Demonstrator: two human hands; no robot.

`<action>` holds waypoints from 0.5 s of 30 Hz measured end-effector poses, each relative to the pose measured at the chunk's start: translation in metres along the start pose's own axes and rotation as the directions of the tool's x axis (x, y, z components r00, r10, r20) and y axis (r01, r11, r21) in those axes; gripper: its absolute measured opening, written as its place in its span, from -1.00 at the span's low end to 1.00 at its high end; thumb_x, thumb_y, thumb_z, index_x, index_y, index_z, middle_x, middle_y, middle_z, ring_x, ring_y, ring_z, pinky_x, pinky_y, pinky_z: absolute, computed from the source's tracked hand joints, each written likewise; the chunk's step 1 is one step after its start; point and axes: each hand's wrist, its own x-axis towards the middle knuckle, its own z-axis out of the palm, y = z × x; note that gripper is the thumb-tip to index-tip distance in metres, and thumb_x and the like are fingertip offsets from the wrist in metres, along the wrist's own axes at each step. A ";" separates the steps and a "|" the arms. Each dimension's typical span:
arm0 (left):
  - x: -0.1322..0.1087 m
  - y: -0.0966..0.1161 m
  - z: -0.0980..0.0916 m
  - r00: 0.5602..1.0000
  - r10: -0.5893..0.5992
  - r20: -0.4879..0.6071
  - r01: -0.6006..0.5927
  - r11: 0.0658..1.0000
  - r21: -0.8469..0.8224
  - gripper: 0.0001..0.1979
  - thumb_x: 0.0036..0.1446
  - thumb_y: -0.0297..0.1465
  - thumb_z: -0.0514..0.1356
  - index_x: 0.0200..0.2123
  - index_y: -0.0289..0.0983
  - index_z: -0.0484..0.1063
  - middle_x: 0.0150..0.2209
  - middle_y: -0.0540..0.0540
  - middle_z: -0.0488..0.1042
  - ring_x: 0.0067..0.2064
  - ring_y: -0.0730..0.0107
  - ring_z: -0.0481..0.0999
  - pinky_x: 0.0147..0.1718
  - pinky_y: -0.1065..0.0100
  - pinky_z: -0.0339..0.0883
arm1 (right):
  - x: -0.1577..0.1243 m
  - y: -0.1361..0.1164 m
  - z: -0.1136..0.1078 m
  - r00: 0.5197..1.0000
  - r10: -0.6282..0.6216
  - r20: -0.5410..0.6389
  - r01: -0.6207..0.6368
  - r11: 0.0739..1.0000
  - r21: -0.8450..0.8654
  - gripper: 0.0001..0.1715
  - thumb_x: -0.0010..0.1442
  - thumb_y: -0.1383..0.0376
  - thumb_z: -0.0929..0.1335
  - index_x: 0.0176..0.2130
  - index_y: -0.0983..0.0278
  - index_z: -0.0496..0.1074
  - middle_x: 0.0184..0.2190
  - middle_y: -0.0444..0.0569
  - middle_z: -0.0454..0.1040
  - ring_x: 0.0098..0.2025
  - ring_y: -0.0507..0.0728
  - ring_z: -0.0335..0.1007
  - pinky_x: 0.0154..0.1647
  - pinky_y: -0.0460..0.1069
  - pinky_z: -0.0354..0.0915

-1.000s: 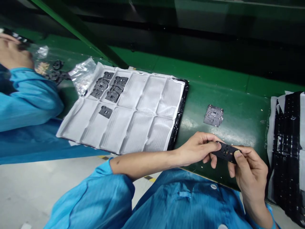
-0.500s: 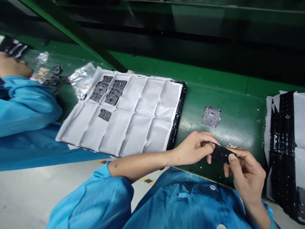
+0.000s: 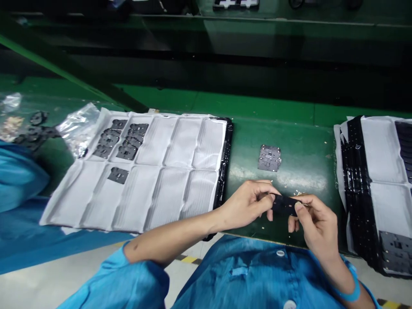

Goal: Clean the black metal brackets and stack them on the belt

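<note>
Between my two hands is a flat black plastic plate (image 3: 284, 205) with small slots, held just above the near edge of the green bench (image 3: 244, 180). My left hand (image 3: 252, 202) pinches its left end between thumb and fingers. At the other end, my right hand (image 3: 317, 221) grips it with the thumb on top and fingers beneath. Beyond my hands, a small stack of similar dark plates (image 3: 269, 158) lies on the bench. Tiny pale pieces (image 3: 298, 193) are scattered close behind my right fingers, partly hidden by them.
To the left, a white-lined compartment tray (image 3: 170, 176) holds several dark plates (image 3: 130, 143). Another tray (image 3: 381, 159) stands on the right. A clear bag (image 3: 80, 126) and loose black parts (image 3: 35, 135) lie far left, beside a co-worker's blue sleeve (image 3: 19, 176). A green beam (image 3: 71, 68) slants overhead.
The view has swung right, so the bench things appear further left and more of the right tray shows. Both hands keep hold of the black plate. The co-worker's hand has left the view.
</note>
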 end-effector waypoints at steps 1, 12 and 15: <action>0.000 -0.001 0.001 1.000 0.004 -0.008 -0.004 1.000 0.006 -0.72 0.32 -0.40 0.12 -0.20 -0.34 0.65 -0.42 -0.01 0.51 -0.51 0.55 0.48 -0.52 0.51 0.28 | 0.000 0.001 0.000 1.000 0.006 -0.010 -0.006 1.000 0.002 -0.72 0.49 0.14 0.37 -0.17 0.26 0.58 -0.68 -0.20 0.48 -0.70 0.03 0.41 -0.62 -0.12 0.34; 0.001 0.010 -0.003 0.996 -0.087 0.014 0.085 0.992 0.096 -0.65 0.37 -0.12 0.21 -0.14 -0.31 0.57 -0.52 0.01 0.51 -0.50 0.46 0.38 -0.44 0.43 0.27 | 0.006 0.006 0.012 0.994 0.111 0.000 -0.110 0.983 0.149 -0.62 0.38 -0.01 0.38 -0.29 0.24 0.45 -0.73 -0.27 0.36 -0.73 0.00 0.35 -0.66 -0.15 0.19; 0.006 0.011 -0.002 0.990 -0.137 -0.007 0.137 0.986 0.094 -0.57 0.29 -0.06 0.32 -0.02 -0.29 0.50 -0.52 0.03 0.52 -0.47 0.41 0.42 -0.43 0.42 0.28 | 0.006 0.010 0.013 0.991 0.115 -0.066 -0.097 0.968 0.230 -0.62 0.38 -0.01 0.37 -0.28 0.23 0.43 -0.74 -0.29 0.34 -0.73 0.00 0.34 -0.65 -0.15 0.19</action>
